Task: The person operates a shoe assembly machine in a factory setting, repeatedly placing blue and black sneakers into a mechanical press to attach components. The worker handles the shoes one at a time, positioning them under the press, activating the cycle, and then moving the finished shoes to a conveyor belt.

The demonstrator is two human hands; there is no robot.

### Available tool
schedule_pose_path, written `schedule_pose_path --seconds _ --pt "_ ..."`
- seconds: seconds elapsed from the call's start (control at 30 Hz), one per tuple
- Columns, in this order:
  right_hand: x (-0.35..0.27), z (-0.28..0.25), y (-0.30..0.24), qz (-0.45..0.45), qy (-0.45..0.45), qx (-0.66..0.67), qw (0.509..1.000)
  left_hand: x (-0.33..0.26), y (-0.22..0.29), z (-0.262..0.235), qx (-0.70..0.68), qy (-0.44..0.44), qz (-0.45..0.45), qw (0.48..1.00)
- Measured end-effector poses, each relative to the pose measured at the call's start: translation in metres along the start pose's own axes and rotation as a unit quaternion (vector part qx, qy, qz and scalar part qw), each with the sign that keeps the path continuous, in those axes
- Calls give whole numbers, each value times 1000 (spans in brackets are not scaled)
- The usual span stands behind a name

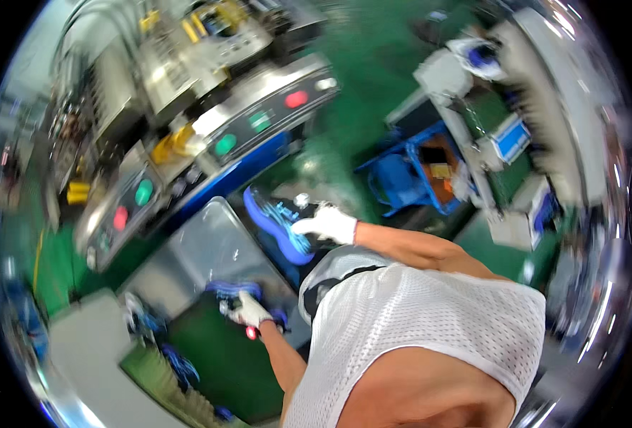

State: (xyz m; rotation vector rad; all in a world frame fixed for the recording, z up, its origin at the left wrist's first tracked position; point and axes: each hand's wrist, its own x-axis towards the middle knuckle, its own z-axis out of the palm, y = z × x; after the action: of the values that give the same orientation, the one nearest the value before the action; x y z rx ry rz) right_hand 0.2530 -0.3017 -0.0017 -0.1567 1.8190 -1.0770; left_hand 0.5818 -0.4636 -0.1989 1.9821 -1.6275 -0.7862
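Note:
My right hand [334, 222], in a white glove, grips a black and light-blue sports shoe [281, 227] with a purple-blue sole. That shoe is held up past the right edge of a metal tabletop [205, 246], its sole turned left. Lower and further left, my gloved left hand [250, 311] is closed on a second sports shoe [234, 289] with the same purple-blue sole, just over the join of the metal top and a green belt [219, 357]. Motion blur and the glove hide part of this shoe. A small red spot shows beside my left wrist.
Ahead stands a metal machine [259, 100] with green and red buttons. More shoes [180, 365] lie along the green belt's left side. To the right are a blue stool-like frame [408, 175] bearing an orange-brown tray and a line [501, 217] with more shoes.

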Motion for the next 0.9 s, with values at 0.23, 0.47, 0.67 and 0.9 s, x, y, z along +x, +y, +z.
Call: schedule_pose_path --seconds 0.23,0.47,0.67,0.9 --pt "-53 -70 52 30 189 209 959 35 30 0 192 -61 -110 973" --pt "-116 -130 92 -26 356 404 842 -52 196 11 172 -352 145 909" --pt "-154 -210 112 -167 483 544 666 -235 360 83 160 -494 445 730" --pt "-239 -366 180 68 745 324 579 -473 539 171 -86 -715 476 505"
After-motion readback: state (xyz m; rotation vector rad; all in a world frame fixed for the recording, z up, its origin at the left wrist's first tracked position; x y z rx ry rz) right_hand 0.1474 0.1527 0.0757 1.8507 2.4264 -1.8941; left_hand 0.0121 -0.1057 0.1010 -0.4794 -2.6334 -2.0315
